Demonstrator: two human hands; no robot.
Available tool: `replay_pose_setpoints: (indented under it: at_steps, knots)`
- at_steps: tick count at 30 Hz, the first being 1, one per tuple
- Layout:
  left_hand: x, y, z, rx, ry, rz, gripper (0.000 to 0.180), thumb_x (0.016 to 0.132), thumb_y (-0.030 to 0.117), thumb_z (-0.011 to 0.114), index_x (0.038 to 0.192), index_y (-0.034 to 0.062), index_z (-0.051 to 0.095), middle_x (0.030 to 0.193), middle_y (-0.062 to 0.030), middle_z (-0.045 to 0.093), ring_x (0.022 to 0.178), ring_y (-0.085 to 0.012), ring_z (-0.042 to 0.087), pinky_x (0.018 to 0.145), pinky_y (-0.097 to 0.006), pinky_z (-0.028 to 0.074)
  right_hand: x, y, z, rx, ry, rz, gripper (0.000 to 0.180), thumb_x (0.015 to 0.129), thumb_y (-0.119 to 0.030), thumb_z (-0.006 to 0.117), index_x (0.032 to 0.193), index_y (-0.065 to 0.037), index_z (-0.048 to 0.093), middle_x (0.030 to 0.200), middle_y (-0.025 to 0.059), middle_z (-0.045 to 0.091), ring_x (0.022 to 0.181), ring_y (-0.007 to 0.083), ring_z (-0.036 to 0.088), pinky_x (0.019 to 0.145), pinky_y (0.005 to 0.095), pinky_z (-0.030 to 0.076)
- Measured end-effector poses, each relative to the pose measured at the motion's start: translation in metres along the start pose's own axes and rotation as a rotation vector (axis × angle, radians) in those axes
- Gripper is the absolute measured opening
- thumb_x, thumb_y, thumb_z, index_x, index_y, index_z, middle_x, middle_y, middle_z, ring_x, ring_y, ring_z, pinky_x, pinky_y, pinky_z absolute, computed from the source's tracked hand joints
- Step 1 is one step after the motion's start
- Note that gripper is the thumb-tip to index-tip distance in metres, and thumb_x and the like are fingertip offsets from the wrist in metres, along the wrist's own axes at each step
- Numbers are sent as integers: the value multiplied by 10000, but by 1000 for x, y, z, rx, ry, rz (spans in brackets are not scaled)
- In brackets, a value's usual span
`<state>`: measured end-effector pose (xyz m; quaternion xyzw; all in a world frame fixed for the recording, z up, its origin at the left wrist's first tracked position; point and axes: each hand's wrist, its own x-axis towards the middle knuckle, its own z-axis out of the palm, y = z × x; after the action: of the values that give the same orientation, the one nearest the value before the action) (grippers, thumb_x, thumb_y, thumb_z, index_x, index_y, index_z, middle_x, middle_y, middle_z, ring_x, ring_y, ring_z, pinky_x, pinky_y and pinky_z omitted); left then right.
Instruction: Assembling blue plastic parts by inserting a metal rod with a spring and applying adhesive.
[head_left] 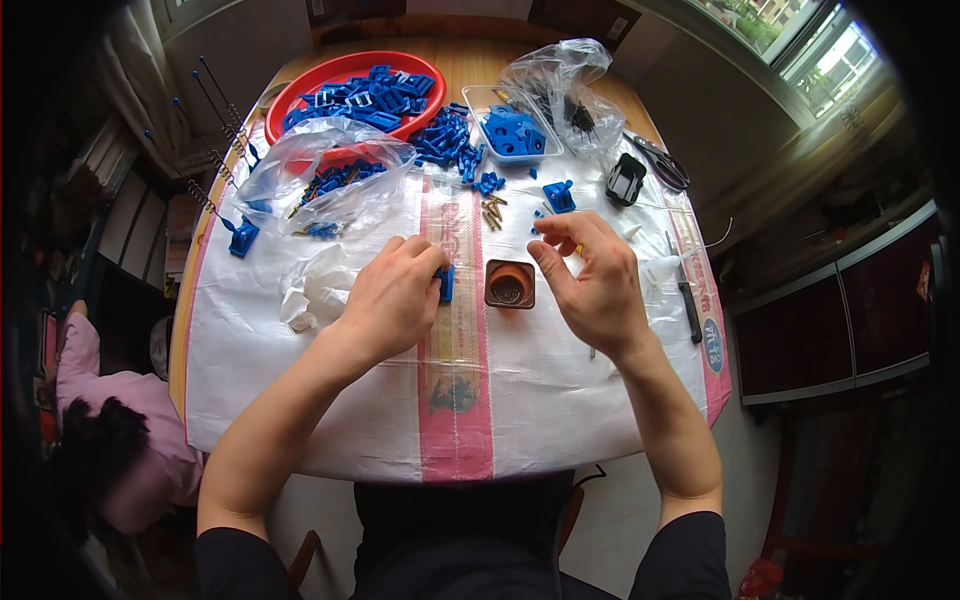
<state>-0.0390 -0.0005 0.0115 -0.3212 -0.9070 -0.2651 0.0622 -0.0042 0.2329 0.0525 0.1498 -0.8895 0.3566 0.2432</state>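
Observation:
My left hand (pixel 393 293) is closed around a blue plastic part (pixel 446 284), most of it hidden behind the fingers. My right hand (pixel 597 278) hovers to the right, thumb and forefinger curved with a gap between them; nothing plainly shows in its grip. A small brown square pot (pixel 510 285) with a round dark opening stands between the hands. Beyond it lie several brass-coloured pins (pixel 493 212) and small blue pieces (pixel 488 184). A blue square piece with a raised part (pixel 560 196) sits just beyond my right hand.
At the back stand a red basin (pixel 437 72) of blue parts and a clear tub (pixel 528 157). A plastic bag (pixel 270 165) holds more pieces. Crumpled tissue (pixel 318 285), a black case (pixel 626 180), scissors (pixel 664 160) and a black-handled tool (pixel 690 312) lie around. A person in pink (pixel 150 450) is at left.

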Motion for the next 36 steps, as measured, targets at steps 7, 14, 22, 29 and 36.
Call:
replay_pose_setpoints:
  at_steps: [7,14,22,29,36]
  knots:
    - [-4,-11,11,-3,207,93,352,774,-31,595,1121,21,570,980,-147,608,955,-331,574,843,-414,474,95,87,-6,-647,190,57,335,841,-199,689,1066,43,634,1019,233,646,988,379,626,891,428,493]
    - [-6,-20,11,47,230,127,402,749,-9,666,1134,47,565,991,-129,597,933,-316,585,815,-401,486,161,116,6,-798,-39,561,374,874,-275,649,1120,6,654,1158,232,648,1115,361,621,934,420,501]
    - [-1,-27,14,17,278,81,463,764,-9,673,1203,66,545,1005,-137,566,928,-328,574,804,-410,483,169,82,-23,-1003,-106,587,349,846,-288,607,1087,-52,695,1111,181,687,1062,335,659,908,435,524]
    - [-3,-8,-9,-56,507,119,502,767,-9,660,1247,45,521,987,-141,548,885,-313,566,755,-411,483,92,21,-52,-555,163,482,298,819,-247,573,928,-2,705,872,160,717,766,316,685,712,395,534]
    - [-4,6,-27,-790,189,-80,309,910,66,611,1200,-38,583,849,-67,620,617,-74,538,523,-223,430,22,15,0,894,30,503,185,936,-112,548,834,15,636,549,-61,434,457,13,311,424,197,213]
